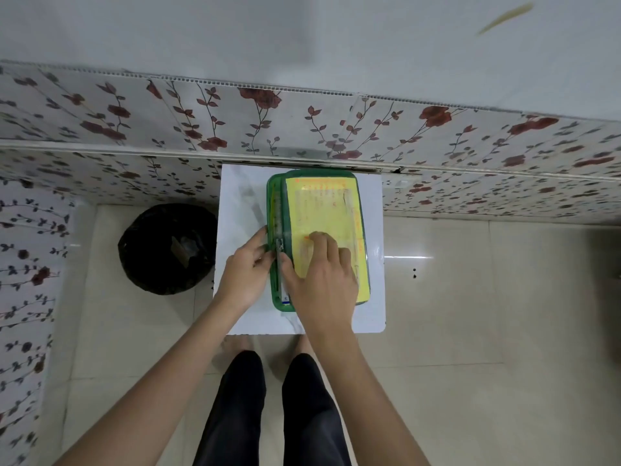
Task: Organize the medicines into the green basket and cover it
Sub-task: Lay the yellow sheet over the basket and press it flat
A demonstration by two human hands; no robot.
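Note:
A green basket (pixel 273 196) stands on a small white table (pixel 240 196). A yellow printed sheet (pixel 322 210) lies across most of its top. Along the basket's left side a narrow gap shows medicine strips (pixel 277 216) inside. My left hand (pixel 243 270) rests against the basket's left rim, fingers curled at the edge. My right hand (pixel 319 274) lies flat on the near part of the yellow sheet, fingers spread and pressing down, thumb at the gap. What else the basket holds is hidden under the sheet.
A black bin (pixel 168 247) lined with a dark bag stands on the floor left of the table. A floral-patterned wall (pixel 437 129) runs behind the table. My legs and bare feet are below the table's near edge, on beige tiles (pixel 470 297).

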